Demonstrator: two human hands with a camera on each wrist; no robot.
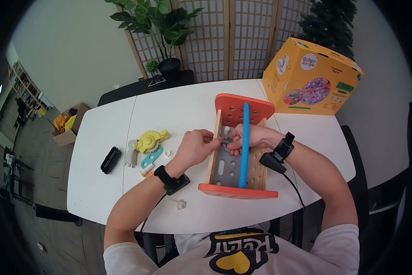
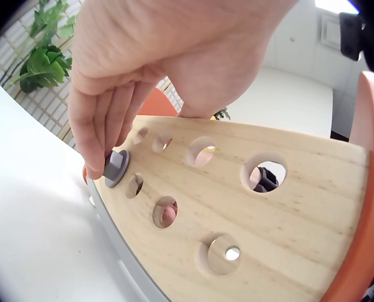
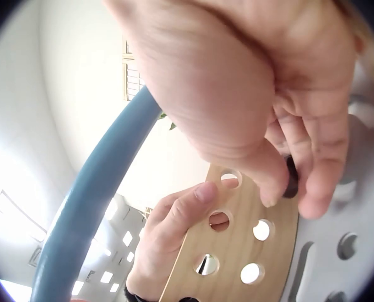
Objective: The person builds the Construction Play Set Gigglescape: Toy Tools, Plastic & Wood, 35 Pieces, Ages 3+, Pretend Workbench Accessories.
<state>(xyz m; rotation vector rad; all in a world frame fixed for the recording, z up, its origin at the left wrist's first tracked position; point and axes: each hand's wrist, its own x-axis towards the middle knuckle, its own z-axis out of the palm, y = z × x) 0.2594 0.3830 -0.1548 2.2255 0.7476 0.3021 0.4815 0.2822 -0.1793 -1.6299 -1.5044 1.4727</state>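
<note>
A toy toolbox with red end panels, wooden sides and a blue handle bar stands before me. My left hand reaches over one wooden side panel. Its thumb lies at the top edge, while the fingers hold the head of a grey bolt sitting in a low hole on the outer face. Inside the box, my right hand reaches under the bar. Thumb and fingertips pinch a small dark piece against the inner face, low by the grey perforated base; the fingers hide most of it.
Left of the box lie a yellow-green toy piece, a teal strip with holes and a white ring. A pale bolt is near the front edge, a black case farther left. A yellow carton stands behind right.
</note>
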